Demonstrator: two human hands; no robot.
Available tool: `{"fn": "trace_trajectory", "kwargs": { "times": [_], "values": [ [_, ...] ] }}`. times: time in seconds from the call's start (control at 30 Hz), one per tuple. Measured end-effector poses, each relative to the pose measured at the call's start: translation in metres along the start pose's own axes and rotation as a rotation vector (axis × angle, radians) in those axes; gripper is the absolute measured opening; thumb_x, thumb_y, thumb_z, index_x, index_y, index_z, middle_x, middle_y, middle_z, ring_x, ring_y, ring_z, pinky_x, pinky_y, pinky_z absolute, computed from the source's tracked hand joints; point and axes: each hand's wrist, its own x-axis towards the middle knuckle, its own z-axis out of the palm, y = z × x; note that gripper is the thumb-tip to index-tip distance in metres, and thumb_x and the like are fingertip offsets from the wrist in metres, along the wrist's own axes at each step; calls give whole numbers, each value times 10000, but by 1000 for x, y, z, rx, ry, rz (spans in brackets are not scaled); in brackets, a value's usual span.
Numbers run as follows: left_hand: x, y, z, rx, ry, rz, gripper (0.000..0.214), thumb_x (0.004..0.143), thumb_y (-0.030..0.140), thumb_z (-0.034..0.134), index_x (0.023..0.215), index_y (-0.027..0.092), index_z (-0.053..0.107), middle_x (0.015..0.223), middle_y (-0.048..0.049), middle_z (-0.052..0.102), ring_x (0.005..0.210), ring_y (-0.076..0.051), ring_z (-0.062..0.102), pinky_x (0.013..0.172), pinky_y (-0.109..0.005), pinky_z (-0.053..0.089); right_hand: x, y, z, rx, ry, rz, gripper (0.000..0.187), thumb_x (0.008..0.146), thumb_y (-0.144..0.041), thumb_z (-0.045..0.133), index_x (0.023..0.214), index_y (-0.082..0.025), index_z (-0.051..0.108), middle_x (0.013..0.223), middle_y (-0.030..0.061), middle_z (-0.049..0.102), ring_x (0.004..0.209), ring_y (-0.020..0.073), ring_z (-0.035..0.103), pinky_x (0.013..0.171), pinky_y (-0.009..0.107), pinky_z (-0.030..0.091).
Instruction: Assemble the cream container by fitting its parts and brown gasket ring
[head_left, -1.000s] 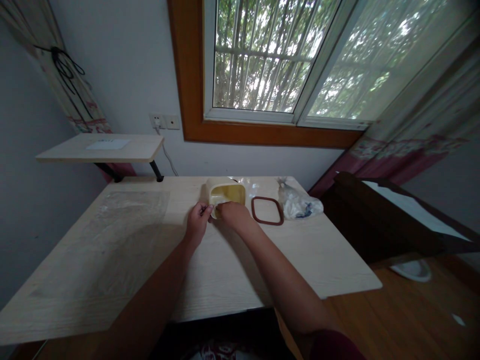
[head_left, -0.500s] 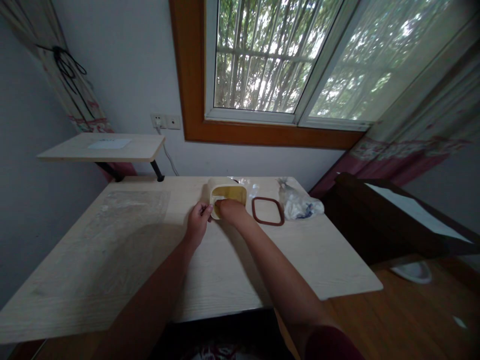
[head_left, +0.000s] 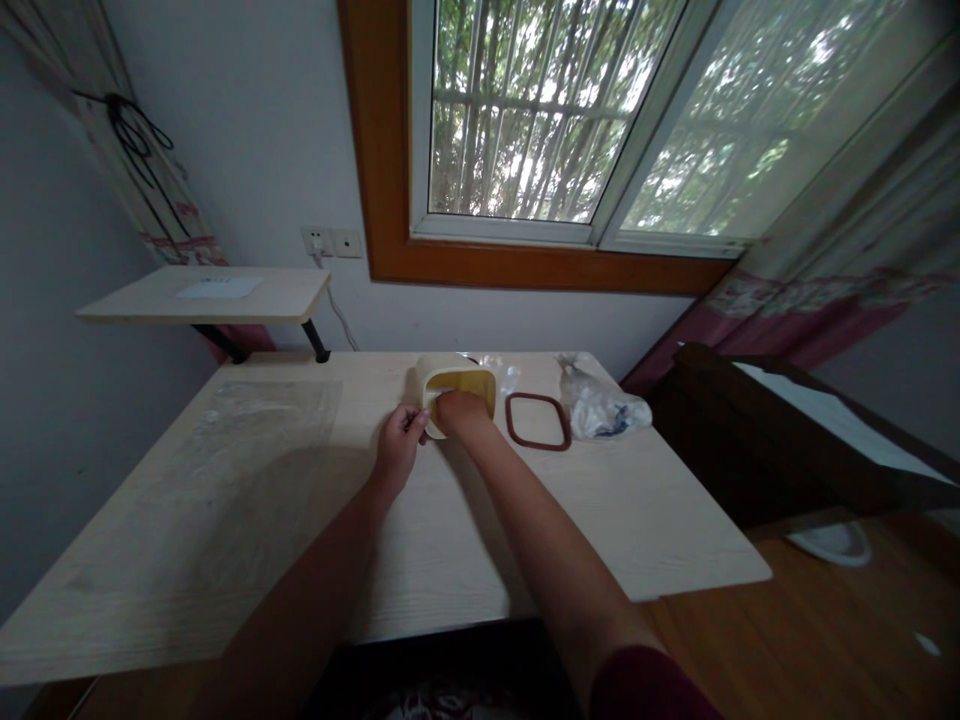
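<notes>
Cream container (head_left: 476, 382) sits on its side on the table (head_left: 600, 520), mouth toward the person; the left hand (head_left: 397, 445) appears clamped on its near left edge, while the right hand (head_left: 461, 413) reaches inside, its fingertips hidden, so their grip cannot be told. Work inside the container seems in hand, calling for a steady left hold. Its walls look smooth and round-cornered, yellowish within. Just right lies a brown rounded-square ring (head_left: 510, 420), then a crumpled, translucent plastic bag (head_left: 604, 410) on pale wood grain.
</notes>
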Motion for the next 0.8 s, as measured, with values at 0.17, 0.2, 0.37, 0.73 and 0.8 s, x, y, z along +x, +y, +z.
{"fn": "trace_trajectory", "kwargs": {
  "times": [0.17, 0.2, 0.37, 0.73, 0.8],
  "values": [
    [-1, 0, 1, 4, -29, 16, 312, 877, 498, 626, 780, 210, 561, 592, 31, 560, 553, -122, 526, 555, -235, 402, 1, -2, 1, -1, -5, 41, 374, 984, -189, 457, 1201, -32, 718, 1215, 300, 689, 1140, 331, 692, 929, 425, 564],
    [-1, 0, 2, 9, -36, 19, 313, 878, 497, 626, 776, 209, 559, 592, 31, 559, 551, -122, 526, 554, -235, 402, 2, -3, 1, -1, -6, 50, 379, 985, -182, 448, 1199, -24, 717, 1215, 306, 686, 1134, 337, 694, 919, 434, 570],
    [-2, 2, 2, 19, -33, 15, 326, 867, 508, 638, 763, 210, 556, 586, 33, 552, 552, -123, 529, 558, -235, 403, 2, -4, 1, 2, -17, 73, 383, 990, -180, 441, 1201, -10, 713, 1210, 324, 680, 1131, 358, 694, 885, 457, 583],
    [-3, 3, 3, 14, -47, 21, 302, 878, 484, 636, 774, 209, 570, 591, 27, 563, 558, -125, 537, 559, -234, 415, 3, 7, 9, 20, 20, 16, 383, 991, -227, 469, 1206, -24, 712, 1201, 311, 690, 1151, 349, 685, 948, 443, 549],
    [-3, 2, 2, 6, -47, 15, 306, 875, 490, 638, 775, 210, 566, 591, 28, 563, 557, -126, 534, 559, -235, 412, 4, 10, 11, 29, 33, 0, 388, 1000, -242, 453, 1211, -46, 713, 1200, 289, 699, 1142, 344, 689, 940, 428, 550]
  ]
}}
